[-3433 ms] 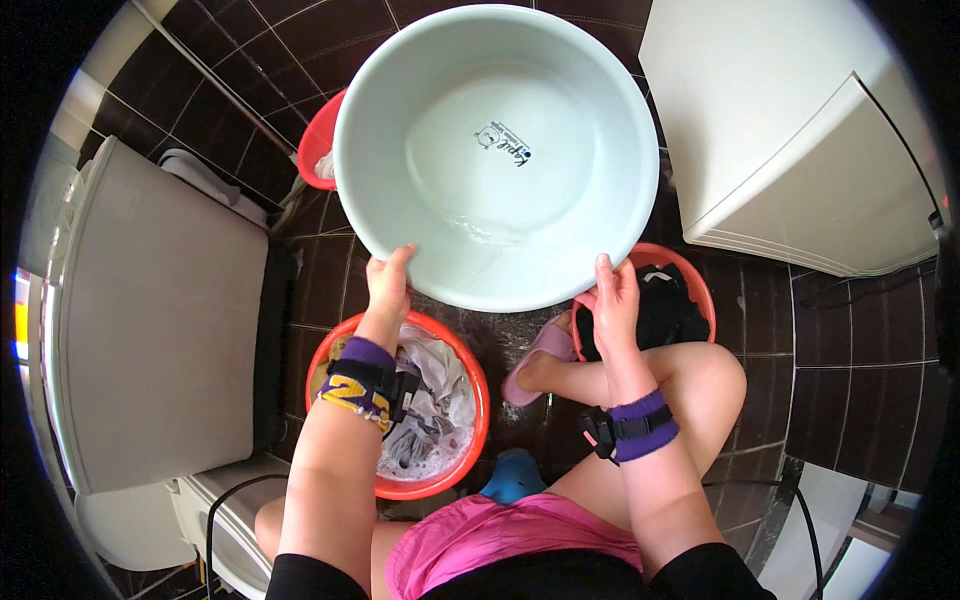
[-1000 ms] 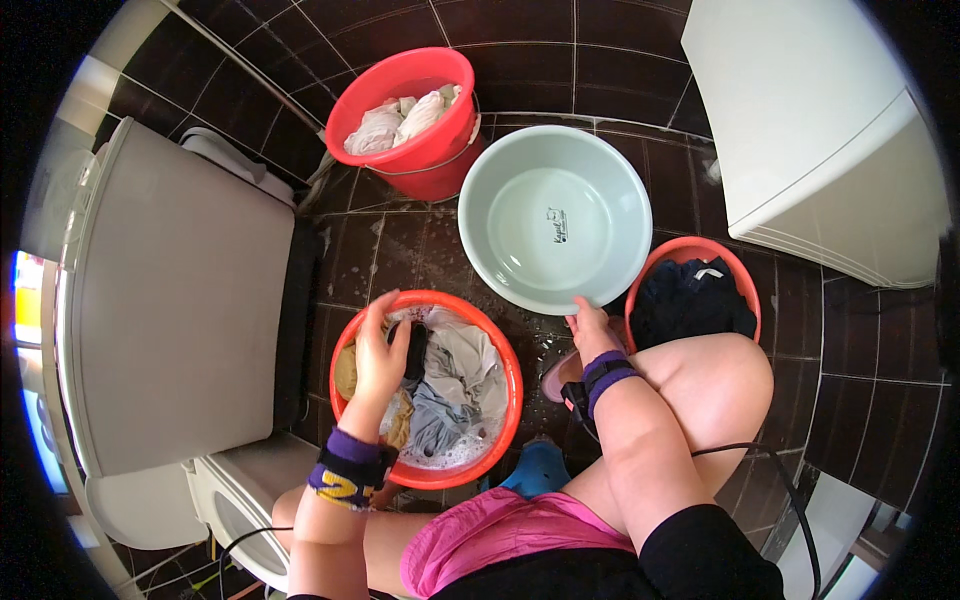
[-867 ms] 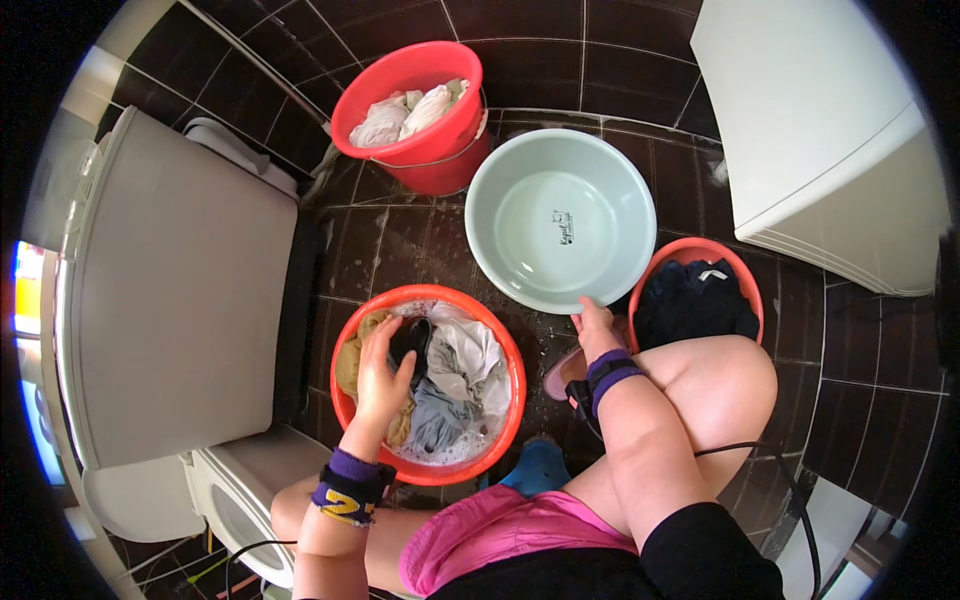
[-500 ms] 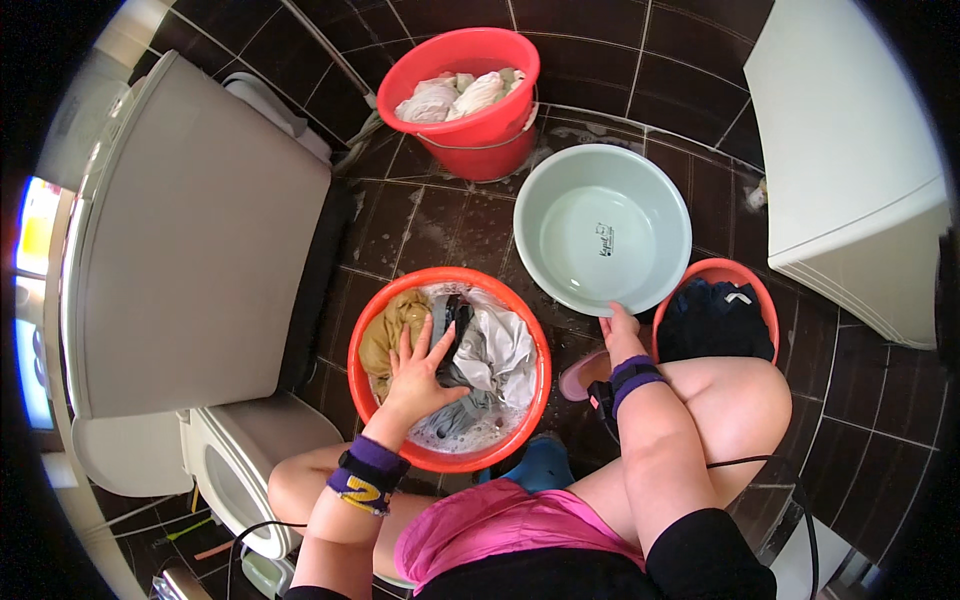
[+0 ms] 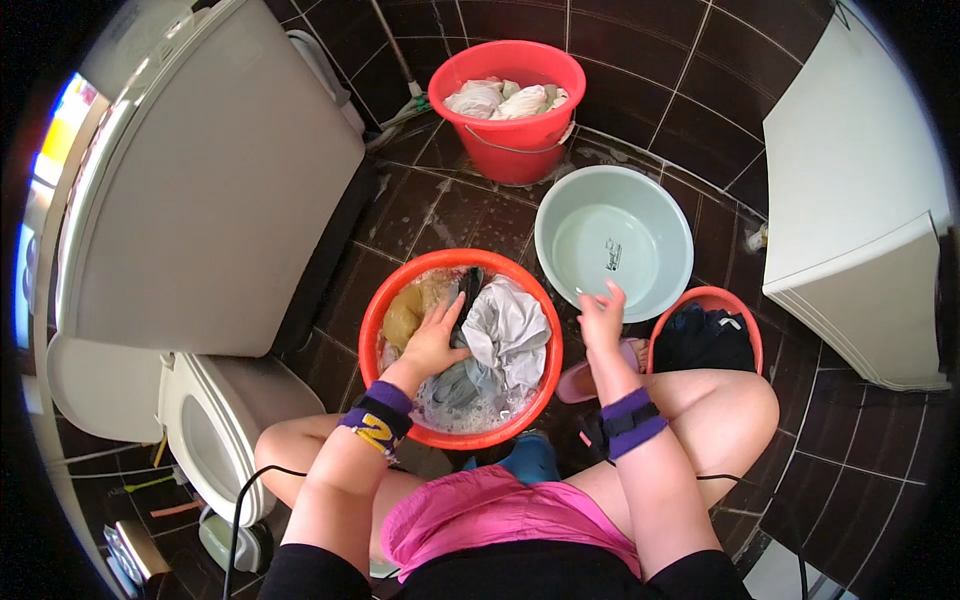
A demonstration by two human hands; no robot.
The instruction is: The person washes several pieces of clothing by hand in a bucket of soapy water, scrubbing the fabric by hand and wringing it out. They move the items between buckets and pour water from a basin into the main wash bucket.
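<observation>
Head view: left hand (image 5: 437,340) fingers on wet clothes (image 5: 490,345) in orange basin (image 5: 372,320).

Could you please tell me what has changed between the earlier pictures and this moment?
The pale green basin, held up earlier in both hands, now sits empty on the floor, let go. The left hand has gone into the wet clothes in the orange basin; the right hand hovers by the green basin's rim. The red bucket and dark laundry basin stayed put.

Tiled home bathroom (toilet (image 5: 215,430), washtubs (image 5: 460,350))
</observation>
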